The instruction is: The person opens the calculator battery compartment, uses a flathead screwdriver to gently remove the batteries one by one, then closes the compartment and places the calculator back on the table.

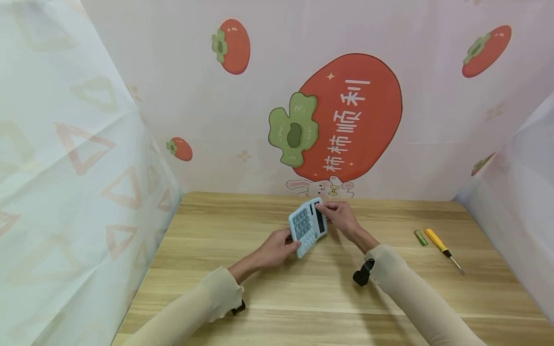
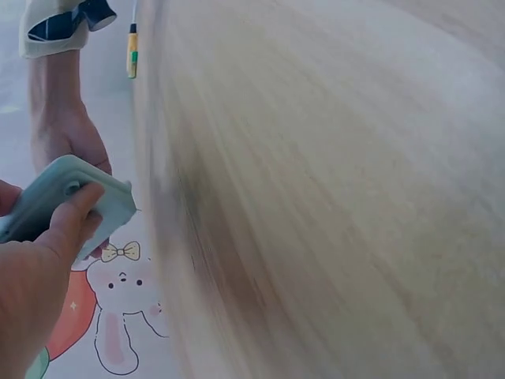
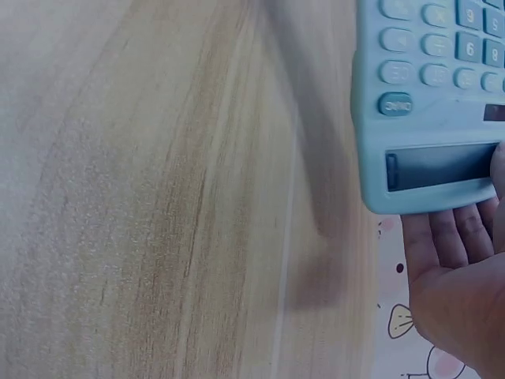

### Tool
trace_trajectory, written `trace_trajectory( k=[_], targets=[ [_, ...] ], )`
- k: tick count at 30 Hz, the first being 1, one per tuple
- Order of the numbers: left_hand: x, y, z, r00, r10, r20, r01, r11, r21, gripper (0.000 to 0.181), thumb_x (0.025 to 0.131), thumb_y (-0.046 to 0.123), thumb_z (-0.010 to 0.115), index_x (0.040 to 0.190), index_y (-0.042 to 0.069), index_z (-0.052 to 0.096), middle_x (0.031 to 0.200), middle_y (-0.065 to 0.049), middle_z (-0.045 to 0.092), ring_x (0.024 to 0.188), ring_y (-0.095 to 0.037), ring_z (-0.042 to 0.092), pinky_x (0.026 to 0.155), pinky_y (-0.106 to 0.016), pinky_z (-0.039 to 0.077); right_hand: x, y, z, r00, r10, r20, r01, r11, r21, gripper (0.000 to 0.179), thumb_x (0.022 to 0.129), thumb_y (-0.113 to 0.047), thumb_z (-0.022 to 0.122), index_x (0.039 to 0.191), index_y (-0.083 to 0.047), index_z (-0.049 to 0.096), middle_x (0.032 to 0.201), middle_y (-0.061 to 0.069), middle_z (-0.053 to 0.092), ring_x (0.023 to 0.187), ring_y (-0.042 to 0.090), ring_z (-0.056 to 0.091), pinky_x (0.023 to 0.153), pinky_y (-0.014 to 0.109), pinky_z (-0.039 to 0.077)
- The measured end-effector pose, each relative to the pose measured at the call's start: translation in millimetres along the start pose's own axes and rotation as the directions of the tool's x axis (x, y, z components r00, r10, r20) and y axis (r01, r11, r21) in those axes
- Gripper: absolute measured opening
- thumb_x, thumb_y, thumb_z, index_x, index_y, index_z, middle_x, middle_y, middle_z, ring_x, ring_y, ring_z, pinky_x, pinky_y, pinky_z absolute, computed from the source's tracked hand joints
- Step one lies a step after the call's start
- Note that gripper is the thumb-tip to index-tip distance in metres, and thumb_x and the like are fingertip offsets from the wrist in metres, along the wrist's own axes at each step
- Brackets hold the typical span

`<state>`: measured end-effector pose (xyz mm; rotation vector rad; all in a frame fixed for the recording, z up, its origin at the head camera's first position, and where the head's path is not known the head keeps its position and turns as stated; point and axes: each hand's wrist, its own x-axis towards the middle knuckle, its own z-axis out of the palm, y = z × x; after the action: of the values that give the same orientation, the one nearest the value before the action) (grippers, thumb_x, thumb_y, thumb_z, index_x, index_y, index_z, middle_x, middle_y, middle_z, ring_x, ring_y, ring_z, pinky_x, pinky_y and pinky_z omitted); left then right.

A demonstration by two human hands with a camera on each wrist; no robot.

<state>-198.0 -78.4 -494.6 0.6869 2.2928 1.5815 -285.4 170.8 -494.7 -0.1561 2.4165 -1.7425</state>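
Note:
Above the far part of the table, a light blue calculator (image 1: 307, 226) is held tilted between both hands. My left hand (image 1: 277, 249) grips its lower left edge, thumb on the key side and fingers behind. At the display end, my right hand (image 1: 342, 216) pinches the edge with the thumb over the face. In the right wrist view the dark display (image 3: 442, 166) faces the camera, and the right fingers (image 3: 450, 241) pass behind the case. The left wrist view shows the back of the calculator (image 2: 110, 213), with left fingers against it.
On the right of the wooden table (image 1: 277, 298) lie a green battery-like cylinder (image 1: 421, 238) and a screwdriver (image 1: 443, 249) with a yellow handle. Printed cloth walls (image 1: 259, 144) stand at the back and both sides.

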Motion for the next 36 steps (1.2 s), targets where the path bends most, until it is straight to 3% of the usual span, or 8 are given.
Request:
trace_trajectory(
  k=[7, 12, 18, 23, 26, 30, 33, 36],
  targets=[
    [2.3, -0.1, -0.1, 0.999, -0.05, 0.009, 0.051, 0.995, -0.083, 0.045, 0.11, 0.014, 0.056, 0.15, -0.005, 0.052, 0.143, -0.019, 0.065, 0.125, -0.023, 0.066, 0.1, -0.032, 0.057, 0.1, -3.3, 1.4, 1.0, -0.01, -0.006, 0.01, 1.0, 0.023, 0.033, 0.106, -0.028, 0.068, 0.121, -0.001, 0.077, 0.106, 0.01, 0.077, 0.089, 0.015, 0.068, 0.077, 0.026, 0.06],
    [3.1, -2.1, 0.8, 0.997, -0.081, 0.015, 0.082, 0.987, -0.141, 0.044, 0.109, 0.014, 0.058, 0.149, -0.003, 0.054, 0.141, -0.017, 0.067, 0.124, -0.022, 0.067, 0.1, -0.031, 0.057, 0.2, -7.6, -0.2, 1.0, -0.018, 0.007, 0.018, 1.0, 0.001, 0.027, 0.107, -0.025, 0.066, 0.119, -0.003, 0.077, 0.1, 0.006, 0.075, 0.086, 0.017, 0.06, 0.073, 0.025, 0.052],
    [3.8, -6.4, 1.6, 0.993, -0.113, 0.021, 0.115, 0.975, -0.19, 0.046, 0.105, 0.011, 0.066, 0.147, -0.002, 0.055, 0.137, -0.017, 0.069, 0.121, -0.025, 0.07, 0.1, -0.031, 0.058, 2.0, -11.0, -5.0, 0.997, -0.069, 0.045, 0.072, 0.995, -0.066, 0.024, 0.106, -0.022, 0.067, 0.115, -0.003, 0.079, 0.103, 0.009, 0.076, 0.092, 0.021, 0.061, 0.077, 0.025, 0.051],
    [3.3, -9.2, -0.6, 0.99, -0.133, 0.046, 0.14, 0.959, -0.248, 0.048, 0.1, 0.008, 0.072, 0.145, -0.002, 0.058, 0.132, -0.015, 0.072, 0.116, -0.023, 0.073, 0.095, -0.03, 0.059, 5.1, -16.0, -7.2, 0.989, -0.12, 0.086, 0.133, 0.977, -0.167, 0.023, 0.105, -0.024, 0.069, 0.105, -0.004, 0.081, 0.098, 0.008, 0.075, 0.088, 0.022, 0.061, 0.072, 0.027, 0.051],
    [3.8, -10.2, -3.2, 0.984, -0.158, 0.086, 0.178, 0.92, -0.349, 0.047, 0.103, 0.007, 0.069, 0.147, -0.002, 0.056, 0.134, -0.017, 0.071, 0.117, -0.024, 0.072, 0.095, -0.032, 0.06, 7.0, -20.2, -7.9, 0.984, -0.148, 0.1, 0.167, 0.96, -0.225, 0.023, 0.105, -0.025, 0.07, 0.102, -0.006, 0.082, 0.093, 0.007, 0.074, 0.081, 0.021, 0.061, 0.067, 0.027, 0.05],
    [5.0, -11.0, -7.0, 0.974, -0.193, 0.12, 0.228, 0.842, -0.488, 0.044, 0.109, 0.008, 0.058, 0.151, -0.006, 0.051, 0.14, -0.023, 0.066, 0.123, -0.032, 0.07, 0.098, -0.038, 0.059, 9.4, -24.3, -8.7, 0.976, -0.171, 0.131, 0.2, 0.945, -0.258, 0.021, 0.104, -0.024, 0.071, 0.103, -0.006, 0.083, 0.09, 0.006, 0.075, 0.076, 0.019, 0.062, 0.065, 0.027, 0.05],
    [5.7, -11.2, -8.6, 0.97, -0.207, 0.124, 0.241, 0.819, -0.521, 0.042, 0.112, 0.011, 0.052, 0.15, -0.009, 0.05, 0.141, -0.026, 0.064, 0.125, -0.035, 0.068, 0.1, -0.04, 0.058, 11.0, -26.1, -9.3, 0.968, -0.188, 0.165, 0.23, 0.931, -0.284, 0.02, 0.103, -0.023, 0.072, 0.104, -0.006, 0.083, 0.087, 0.004, 0.074, 0.073, 0.018, 0.061, 0.063, 0.027, 0.049],
    [5.6, -13.3, -8.9, 0.966, -0.222, 0.133, 0.259, 0.813, -0.522, 0.04, 0.113, 0.011, 0.051, 0.147, -0.01, 0.053, 0.138, -0.025, 0.066, 0.124, -0.035, 0.069, 0.099, -0.039, 0.058, 11.8, -29.8, -8.5, 0.955, -0.214, 0.205, 0.274, 0.9, -0.338, 0.018, 0.103, -0.022, 0.073, 0.099, -0.007, 0.082, 0.078, 0.002, 0.068, 0.069, 0.016, 0.057, 0.061, 0.026, 0.045]
  ],
)
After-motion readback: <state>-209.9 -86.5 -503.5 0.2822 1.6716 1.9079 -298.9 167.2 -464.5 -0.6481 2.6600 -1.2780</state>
